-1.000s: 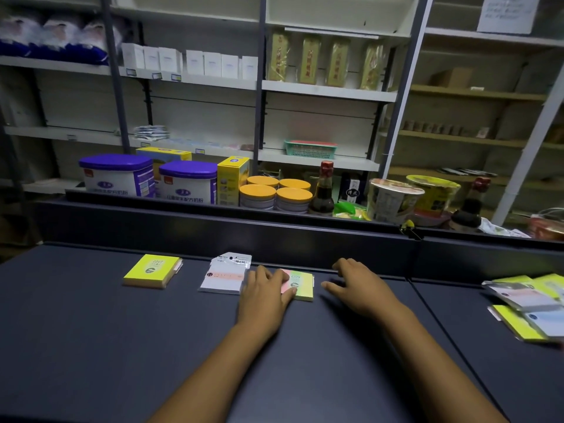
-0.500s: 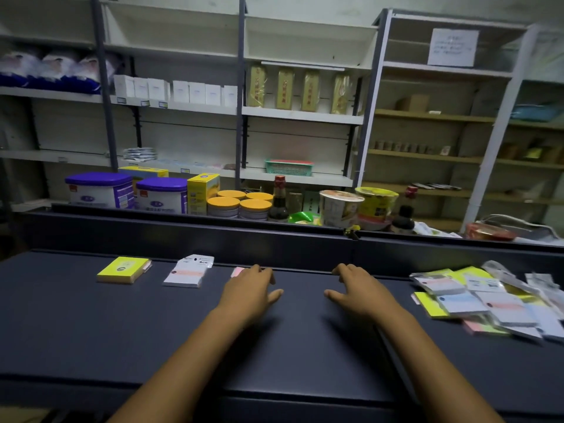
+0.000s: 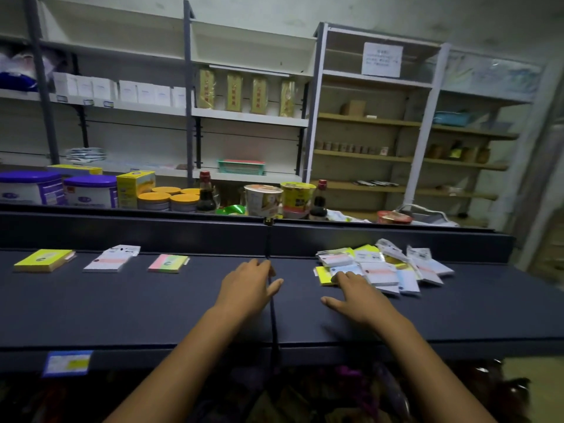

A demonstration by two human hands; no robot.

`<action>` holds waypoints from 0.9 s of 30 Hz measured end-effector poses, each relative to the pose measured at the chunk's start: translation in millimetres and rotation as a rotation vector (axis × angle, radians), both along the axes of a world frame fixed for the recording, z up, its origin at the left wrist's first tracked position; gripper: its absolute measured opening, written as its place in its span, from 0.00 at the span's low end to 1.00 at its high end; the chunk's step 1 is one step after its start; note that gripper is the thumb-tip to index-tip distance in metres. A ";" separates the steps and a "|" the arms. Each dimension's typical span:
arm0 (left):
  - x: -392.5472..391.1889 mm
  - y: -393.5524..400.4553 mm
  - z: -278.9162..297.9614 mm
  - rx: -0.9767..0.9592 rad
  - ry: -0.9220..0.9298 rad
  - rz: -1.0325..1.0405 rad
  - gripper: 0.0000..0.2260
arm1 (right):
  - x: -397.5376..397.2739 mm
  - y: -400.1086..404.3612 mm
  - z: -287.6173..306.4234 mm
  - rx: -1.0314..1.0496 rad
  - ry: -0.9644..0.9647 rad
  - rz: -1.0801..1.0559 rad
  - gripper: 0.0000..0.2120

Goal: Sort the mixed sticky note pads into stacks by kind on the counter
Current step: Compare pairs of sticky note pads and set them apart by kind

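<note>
Looking down, I see my left hand (image 3: pixel 248 285) lying flat and loose on the dark counter (image 3: pixel 152 306), holding nothing. My right hand (image 3: pixel 355 296) is flat too, its fingertips touching the edge of the mixed pile of pads (image 3: pixel 384 267). Far left sit a yellow pad (image 3: pixel 42 260), a white pad stack (image 3: pixel 111 260) and a pink-green pad (image 3: pixel 168 263), each apart.
</note>
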State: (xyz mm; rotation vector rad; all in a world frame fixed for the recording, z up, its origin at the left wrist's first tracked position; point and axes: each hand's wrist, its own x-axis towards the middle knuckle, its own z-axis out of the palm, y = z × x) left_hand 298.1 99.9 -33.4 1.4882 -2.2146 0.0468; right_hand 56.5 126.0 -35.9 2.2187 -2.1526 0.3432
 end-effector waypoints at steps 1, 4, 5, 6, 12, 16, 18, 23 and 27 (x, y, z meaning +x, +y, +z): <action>-9.5 2.6 1.3 -0.003 0.010 -0.012 0.17 | -9.0 4.5 1.6 -0.003 -0.002 -0.008 0.24; -34.3 6.0 2.0 0.004 0.026 -0.045 0.17 | -33.6 14.8 4.5 -0.013 -0.036 -0.025 0.24; -41.7 5.0 1.8 0.009 0.028 -0.051 0.17 | -41.0 16.7 4.7 -0.017 -0.039 -0.034 0.24; -48.6 3.2 1.1 0.014 0.030 -0.056 0.17 | -48.0 18.1 4.6 -0.017 -0.039 -0.046 0.25; -85.0 -22.6 -8.7 0.051 0.065 -0.082 0.16 | -81.3 9.0 -0.8 -0.021 -0.031 -0.102 0.26; -104.8 -47.0 -13.7 0.073 0.099 -0.092 0.15 | -99.4 -9.9 -1.2 -0.035 -0.048 -0.121 0.25; -112.8 -61.5 -13.0 0.084 0.104 -0.097 0.15 | -107.4 -22.4 0.2 -0.042 -0.054 -0.126 0.26; -129.6 -94.8 -14.3 0.109 0.139 -0.078 0.14 | -125.4 -55.3 3.6 -0.057 -0.050 -0.140 0.27; -143.7 -118.6 -20.7 0.162 0.163 -0.049 0.14 | -139.9 -75.6 0.1 -0.068 -0.072 -0.131 0.27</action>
